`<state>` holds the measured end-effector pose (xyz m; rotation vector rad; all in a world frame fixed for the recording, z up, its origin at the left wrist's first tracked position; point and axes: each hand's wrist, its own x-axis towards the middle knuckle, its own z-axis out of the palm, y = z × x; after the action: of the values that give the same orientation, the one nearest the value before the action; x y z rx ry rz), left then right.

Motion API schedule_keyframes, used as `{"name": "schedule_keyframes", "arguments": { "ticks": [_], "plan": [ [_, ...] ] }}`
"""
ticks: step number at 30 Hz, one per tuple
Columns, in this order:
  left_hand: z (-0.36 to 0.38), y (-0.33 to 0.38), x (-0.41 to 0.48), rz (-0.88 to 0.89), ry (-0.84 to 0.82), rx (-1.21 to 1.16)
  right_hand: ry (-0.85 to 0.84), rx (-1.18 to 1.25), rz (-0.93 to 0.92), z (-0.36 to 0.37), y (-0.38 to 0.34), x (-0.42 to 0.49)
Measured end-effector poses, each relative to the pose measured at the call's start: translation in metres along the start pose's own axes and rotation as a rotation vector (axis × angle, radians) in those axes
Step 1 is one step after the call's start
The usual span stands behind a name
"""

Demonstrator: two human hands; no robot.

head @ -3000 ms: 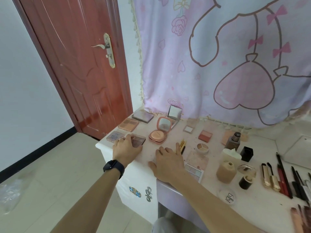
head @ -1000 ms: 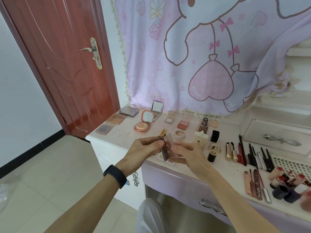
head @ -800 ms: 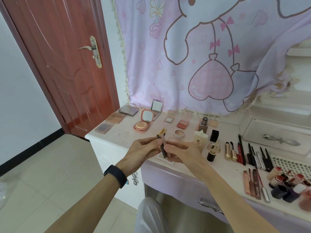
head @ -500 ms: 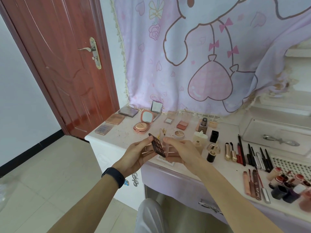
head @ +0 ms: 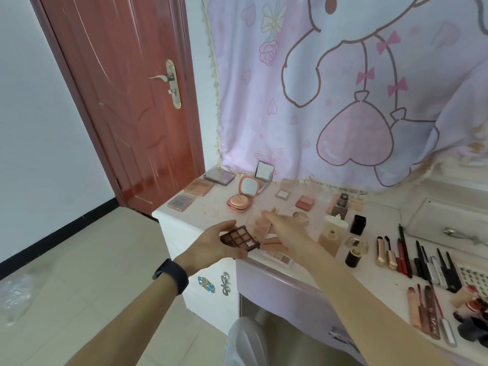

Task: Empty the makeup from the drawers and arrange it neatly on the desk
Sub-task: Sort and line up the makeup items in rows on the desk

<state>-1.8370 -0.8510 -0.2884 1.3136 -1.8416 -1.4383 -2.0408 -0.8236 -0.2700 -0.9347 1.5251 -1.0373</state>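
Holding the open eyeshadow palette (head: 239, 238) over the table's (head: 211, 207) front edge.
Left hand (head: 211, 247) grips it from the left; right hand (head: 286, 232), fingers released, touches its lid.

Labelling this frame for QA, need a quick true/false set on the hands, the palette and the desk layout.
1. The left hand holds an open brown eyeshadow palette. True.
2. The round pink compact near the back of the desk is closed. False: its lid stands up, mirror showing.
3. The left wrist wears a dark band. True.
4. The door stands open. False: it is shut, handle to its right edge.
5. The right hand rests flat on the desk. False: it is raised, fingers at the palette's clear lid.
6. Pencils and tubes lie in a row on the right part of the desk. True.
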Motion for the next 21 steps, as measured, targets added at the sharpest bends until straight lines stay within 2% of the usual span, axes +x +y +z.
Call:
{"name": "schedule_keyframes", "arguments": {
  "ticks": [3,8,11,14,18,21],
  "plan": [
    [-0.007,-0.005,0.007,0.038,0.149,0.279,-0.025,-0.194,-0.093,0.020,-0.009,0.015],
    [-0.019,-0.019,0.020,0.048,0.369,0.480,0.022,-0.510,-0.330,0.044,-0.012,0.053],
    [-0.017,-0.025,0.025,-0.007,0.467,0.595,0.072,-0.587,-0.451,0.049,-0.016,0.072],
    [-0.014,-0.038,0.035,-0.068,0.503,0.581,0.096,-0.634,-0.486,0.053,-0.018,0.088],
    [-0.012,-0.046,0.046,-0.063,0.521,0.488,0.094,-0.687,-0.491,0.057,-0.019,0.099],
    [-0.011,-0.045,0.052,-0.076,0.534,0.449,0.109,-0.646,-0.487,0.053,-0.013,0.098]
  ]
}}
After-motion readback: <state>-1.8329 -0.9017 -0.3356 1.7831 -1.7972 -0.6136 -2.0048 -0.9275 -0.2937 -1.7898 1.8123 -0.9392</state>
